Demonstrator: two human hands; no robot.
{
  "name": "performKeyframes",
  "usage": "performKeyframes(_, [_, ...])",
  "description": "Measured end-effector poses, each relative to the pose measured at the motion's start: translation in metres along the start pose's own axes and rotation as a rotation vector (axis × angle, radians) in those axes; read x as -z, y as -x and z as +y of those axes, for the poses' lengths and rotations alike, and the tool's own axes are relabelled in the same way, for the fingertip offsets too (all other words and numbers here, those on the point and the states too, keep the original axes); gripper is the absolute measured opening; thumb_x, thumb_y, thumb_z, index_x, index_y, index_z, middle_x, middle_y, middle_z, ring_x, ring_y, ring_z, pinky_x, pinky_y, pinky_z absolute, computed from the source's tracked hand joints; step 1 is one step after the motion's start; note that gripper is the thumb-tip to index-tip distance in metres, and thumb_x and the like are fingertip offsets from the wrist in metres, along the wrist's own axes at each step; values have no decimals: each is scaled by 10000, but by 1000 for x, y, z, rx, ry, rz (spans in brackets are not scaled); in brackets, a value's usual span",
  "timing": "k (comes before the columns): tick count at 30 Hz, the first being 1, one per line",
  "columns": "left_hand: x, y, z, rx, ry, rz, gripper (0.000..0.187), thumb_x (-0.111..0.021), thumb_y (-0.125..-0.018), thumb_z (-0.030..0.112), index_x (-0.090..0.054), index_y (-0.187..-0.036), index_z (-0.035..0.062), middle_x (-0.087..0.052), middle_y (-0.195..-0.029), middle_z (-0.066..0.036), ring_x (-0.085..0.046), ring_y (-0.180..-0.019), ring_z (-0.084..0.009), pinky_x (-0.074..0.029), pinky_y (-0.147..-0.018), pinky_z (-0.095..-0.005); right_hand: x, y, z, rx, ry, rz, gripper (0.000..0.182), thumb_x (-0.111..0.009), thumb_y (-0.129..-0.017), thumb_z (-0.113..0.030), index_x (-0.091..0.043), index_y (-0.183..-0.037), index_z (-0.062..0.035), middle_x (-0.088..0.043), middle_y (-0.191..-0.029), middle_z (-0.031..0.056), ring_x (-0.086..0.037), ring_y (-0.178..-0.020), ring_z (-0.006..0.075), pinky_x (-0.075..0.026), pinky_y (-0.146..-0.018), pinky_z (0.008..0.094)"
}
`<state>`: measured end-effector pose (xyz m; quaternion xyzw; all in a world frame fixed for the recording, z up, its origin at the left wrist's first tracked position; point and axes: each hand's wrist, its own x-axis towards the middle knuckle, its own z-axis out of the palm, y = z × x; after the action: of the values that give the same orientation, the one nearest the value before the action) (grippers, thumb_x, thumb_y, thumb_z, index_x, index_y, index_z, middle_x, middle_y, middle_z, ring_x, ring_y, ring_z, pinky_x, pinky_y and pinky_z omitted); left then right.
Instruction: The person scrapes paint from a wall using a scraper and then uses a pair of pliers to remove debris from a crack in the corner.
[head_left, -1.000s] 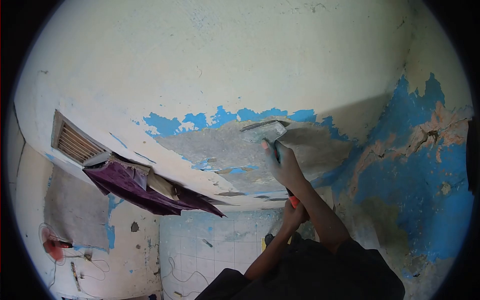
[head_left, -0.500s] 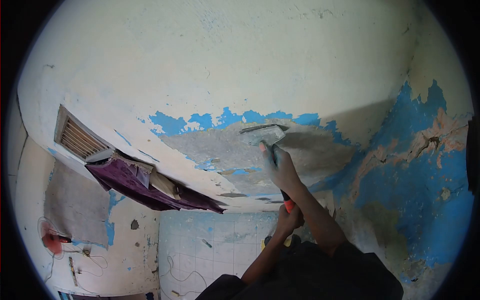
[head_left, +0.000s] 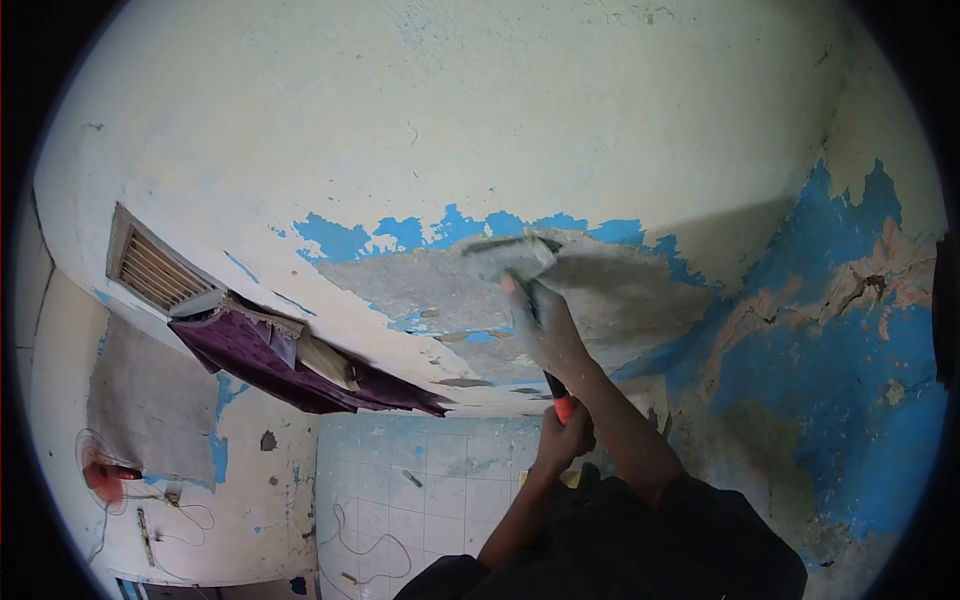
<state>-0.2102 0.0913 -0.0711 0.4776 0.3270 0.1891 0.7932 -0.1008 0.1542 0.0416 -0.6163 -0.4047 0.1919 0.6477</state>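
A long-handled scraper (head_left: 553, 382) with a black and red handle is in both of my hands. High on the handle, just below the blade, my right hand (head_left: 548, 325) is wrapped round it. My left hand (head_left: 567, 438) grips the red lower end. The wide blade (head_left: 505, 258), smeared by motion, is against the bare grey patch of the wall (head_left: 400, 285), close to its upper edge. Ragged blue paint (head_left: 455, 228) borders that edge, and pale paint (head_left: 400, 120) lies above it.
Left of the patch are a slatted vent (head_left: 160, 268) and a purple curtain (head_left: 270, 360) hanging from the wall. Cracked, peeling blue wall (head_left: 800, 390) stands at the right. Below are a tiled floor (head_left: 440, 500) with a cable and a red fan (head_left: 103, 474).
The scraper and both hands have shifted slightly left and up along the wall. My hold on the handle looks the same.
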Motion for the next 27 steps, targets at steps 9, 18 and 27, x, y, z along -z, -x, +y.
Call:
performKeyframes(9, [11,3,7,3,-7,18,237,-527,-937,216,-488,-759,64,-469,-540,-8,-466,-424,-102,-375,-409,-274,-8,-2,-11,10,-32,-13,473,-495,-999,-393,-529,-821,45,-410,-578,130,-371,-572,150,-365,-539,357])
performKeyframes(18, [20,3,24,-35,-114,35,226,-540,-939,213,-494,-785,54,-481,-549,-12,-468,-414,-106,-382,-406,-276,-15,-2,-2,96,-55,46,498,-501,-978,-470,-527,-798,-6,-427,-604,42,-398,-607,101,-378,-558,335])
performKeyframes(27, [39,5,8,28,-85,42,223,-560,-934,205,-501,-784,51,-501,-550,-21,-498,-426,-115,-400,-406,-282,-29,3,14,-17,-30,59,474,-487,-997,-415,-515,-764,-3,-451,-612,54,-429,-607,118,-387,-572,328])
